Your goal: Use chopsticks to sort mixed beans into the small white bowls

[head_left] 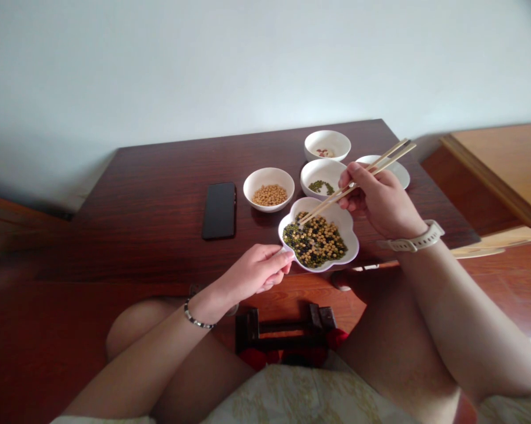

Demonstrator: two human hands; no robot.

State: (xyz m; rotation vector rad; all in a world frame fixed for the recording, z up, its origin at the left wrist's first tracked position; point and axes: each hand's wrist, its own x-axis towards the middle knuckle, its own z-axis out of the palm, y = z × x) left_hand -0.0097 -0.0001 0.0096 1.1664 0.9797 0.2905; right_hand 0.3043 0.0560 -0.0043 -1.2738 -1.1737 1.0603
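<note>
My left hand (265, 268) is closed on the short handle of a white scalloped bowl (350, 227) at the table's front edge. Mixed beans (321, 241), yellow, green and black, lie spread inside it. My right hand (375, 197) grips a pair of wooden chopsticks (391, 154), whose tips point down into the mixed beans at the bowl's left side. Whether the tips pinch a bean is too small to tell. Just behind stands a white bowl (312, 171) with some green beans (322, 187). A white bowl (268, 175) to the left holds yellow soybeans (269, 195).
Another white bowl (327, 140) at the back contains a few reddish and pale pieces. A white plate (398, 171) sits partly behind my right hand. A black phone (219, 210) lies on the dark wooden table (159, 194), left of the soybeans. A wall (248, 65) rises behind.
</note>
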